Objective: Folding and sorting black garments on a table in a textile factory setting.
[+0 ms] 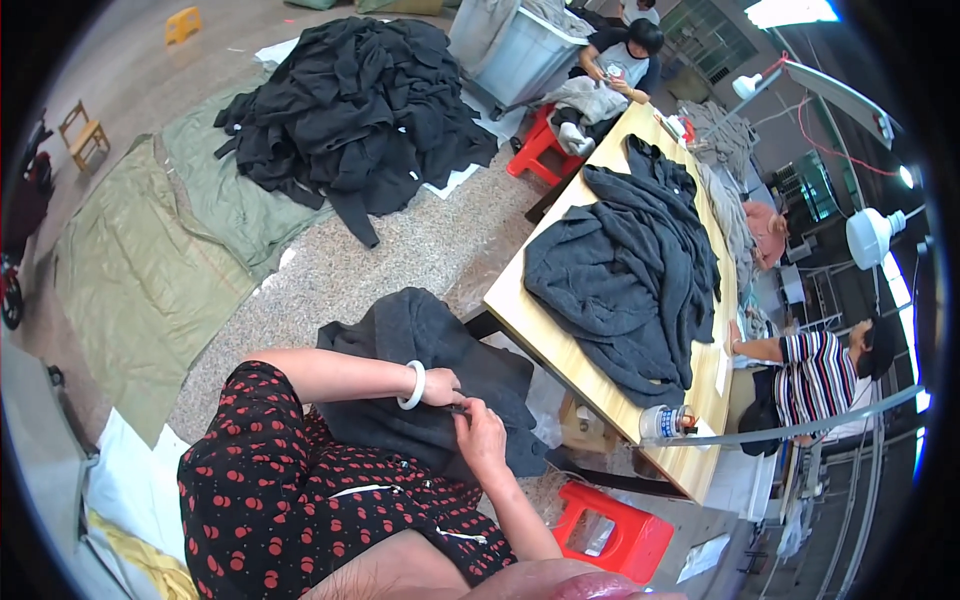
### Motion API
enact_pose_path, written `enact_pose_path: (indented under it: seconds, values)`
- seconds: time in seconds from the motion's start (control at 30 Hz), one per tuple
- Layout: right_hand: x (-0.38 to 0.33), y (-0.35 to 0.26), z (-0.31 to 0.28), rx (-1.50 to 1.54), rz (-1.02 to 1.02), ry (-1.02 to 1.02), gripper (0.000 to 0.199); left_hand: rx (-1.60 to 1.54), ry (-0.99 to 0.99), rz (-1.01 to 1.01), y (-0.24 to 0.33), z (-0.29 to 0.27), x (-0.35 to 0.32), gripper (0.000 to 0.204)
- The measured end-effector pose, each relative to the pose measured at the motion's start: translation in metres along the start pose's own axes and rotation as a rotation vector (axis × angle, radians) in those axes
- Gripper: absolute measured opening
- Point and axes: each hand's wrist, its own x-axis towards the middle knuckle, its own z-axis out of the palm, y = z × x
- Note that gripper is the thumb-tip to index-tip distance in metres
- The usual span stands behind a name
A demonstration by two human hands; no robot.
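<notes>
Across my lap lies a dark charcoal knit garment (412, 322), bunched and hanging over toward the table. My left hand (441, 387), below a white bangle (414, 384), pinches a bit of its cloth. Right beside it, my right hand (482, 436) is closed on the same spot, fingertips nearly touching the left ones. Whatever small part sits between the fingertips is too small to make out. More dark knit garments (625, 265) are heaped on the light wooden table (515, 290) to my right.
A clear jar (667, 422) stands at the table's near corner, close to a metal rod (800, 428). Red stools (625, 530) stand by the table. A large dark clothes pile (355, 110) lies on floor sheeting (150, 290). Co-workers sit at the far end and right side.
</notes>
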Motion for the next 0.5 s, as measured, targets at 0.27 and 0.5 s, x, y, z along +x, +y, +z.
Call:
enact_pose_path:
  seconds: [0.27, 0.5]
  values:
    - [-0.003, 0.008, 0.002, -0.191, -0.134, -0.045, 0.017, 0.346, -0.078, 0.188, 0.016, -0.008, -0.014, 0.043]
    - [-0.001, 0.008, 0.003, -0.119, -0.132, -0.091, 0.016, 0.369, -0.068, 0.202, 0.008, -0.001, -0.023, 0.038]
